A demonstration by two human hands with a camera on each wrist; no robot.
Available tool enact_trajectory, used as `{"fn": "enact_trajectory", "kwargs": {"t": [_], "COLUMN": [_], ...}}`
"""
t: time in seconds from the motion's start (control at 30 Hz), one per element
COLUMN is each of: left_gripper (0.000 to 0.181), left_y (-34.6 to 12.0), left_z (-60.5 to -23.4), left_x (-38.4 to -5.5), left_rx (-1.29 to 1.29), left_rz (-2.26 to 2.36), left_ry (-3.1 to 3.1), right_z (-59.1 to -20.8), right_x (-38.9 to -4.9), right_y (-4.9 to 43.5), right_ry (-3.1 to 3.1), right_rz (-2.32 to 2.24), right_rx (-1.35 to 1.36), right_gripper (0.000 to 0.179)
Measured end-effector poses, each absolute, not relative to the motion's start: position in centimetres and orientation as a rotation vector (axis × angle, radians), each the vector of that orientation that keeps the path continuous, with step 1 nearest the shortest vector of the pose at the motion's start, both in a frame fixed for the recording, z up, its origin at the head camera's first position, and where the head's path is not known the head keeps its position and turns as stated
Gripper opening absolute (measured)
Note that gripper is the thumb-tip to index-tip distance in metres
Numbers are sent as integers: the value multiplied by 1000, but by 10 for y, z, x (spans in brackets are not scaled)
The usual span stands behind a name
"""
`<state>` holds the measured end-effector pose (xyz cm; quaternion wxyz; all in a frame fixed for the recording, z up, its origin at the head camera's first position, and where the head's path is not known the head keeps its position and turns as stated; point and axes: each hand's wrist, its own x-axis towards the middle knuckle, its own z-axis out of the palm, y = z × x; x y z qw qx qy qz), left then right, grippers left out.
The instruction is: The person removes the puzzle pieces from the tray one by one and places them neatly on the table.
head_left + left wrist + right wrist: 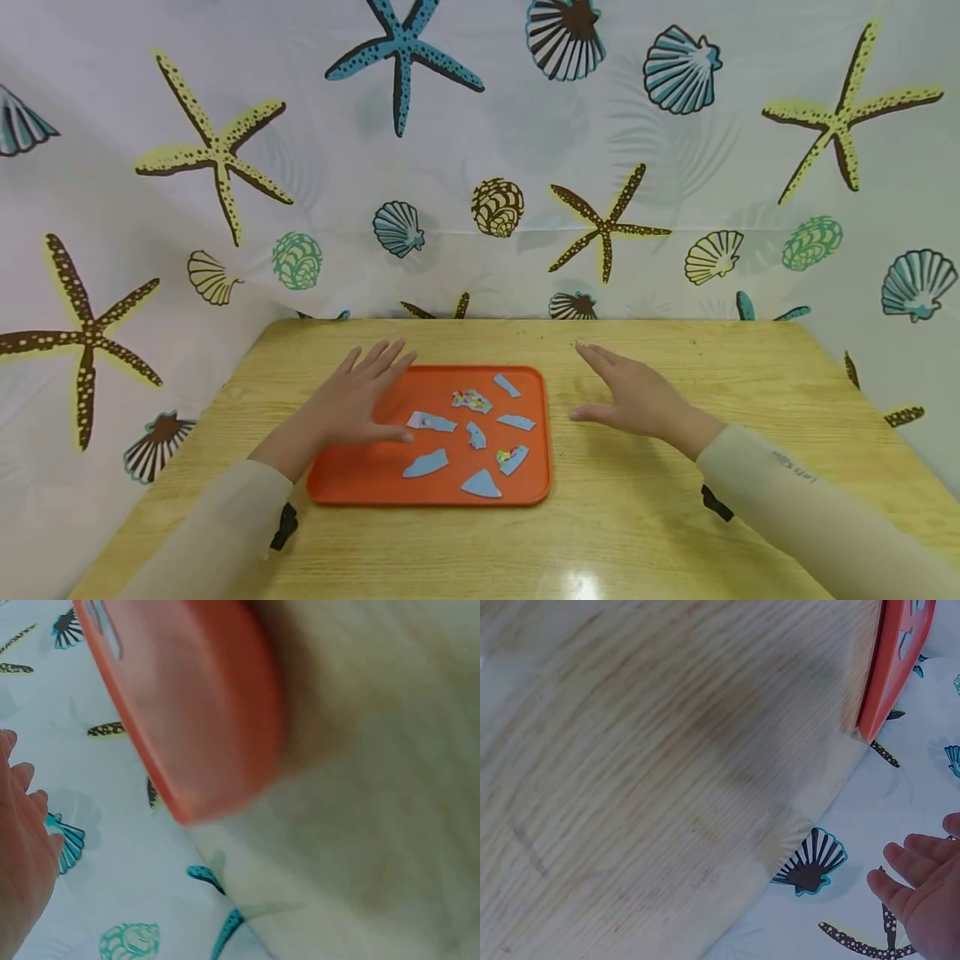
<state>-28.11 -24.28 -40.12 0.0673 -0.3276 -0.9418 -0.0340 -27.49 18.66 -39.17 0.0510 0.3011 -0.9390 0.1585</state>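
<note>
Going by how things lie, we'd guess hardly any of the handling is done: every light-blue fragment we can see sits loose on the orange tray (360, 479), apart from its neighbours, with none joined up and none picked up, so pretty much all the work on them looks left. Both hands are free of anything: our left hand (351, 408) has its fingers spread over the left part of the tray, and our right hand (636, 398) reaches out over the wooden table (675, 550) beside the tray's right edge, fingers extended, nothing grasped by either. Now the count: eight fragments in view, though our left hand covers a bit of the tray, so we can't swear there isn't another under it. Four look plain: the small strip (507, 385) at the top, the slim piece (517, 422) below it, the wide piece (426, 463) nearer our left thumb and the triangular piece (482, 484) at the bottom. The other four carry markings, most colourful on the upper-middle piece (472, 402), but the print is too small to make out. Otherwise it's one tray, one table, two hands and one seashell-and-starfish curtain (450, 158) behind
</note>
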Motion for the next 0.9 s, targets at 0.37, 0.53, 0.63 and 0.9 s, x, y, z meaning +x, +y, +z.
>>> {"fn": "enact_trajectory", "kwargs": {"t": [0.37,0.53,0.63,0.9], "left_gripper": [109,110,112,110], "left_y": [-287,-300,-306,-312], "left_z": [-422,-432,-437,-444], "left_x": [-267,-266,-266,-260], "left_rx": [-935,-887,-849,-837], "left_rz": [-175,-164,-153,-159], "left_ry": [-2854,-2913,-2943,-3007], "right_z": [-409,-415,-419,-430], "right_x": [-274,-277,-280,-283], "right_y": [158,145,138,125], "right_ry": [-2851,-2837,-2839,-2863], "right_rz": [891,1054,1141,1188], "right_rx": [874,887,903,923], "right_gripper": [85,74,68,51]}}
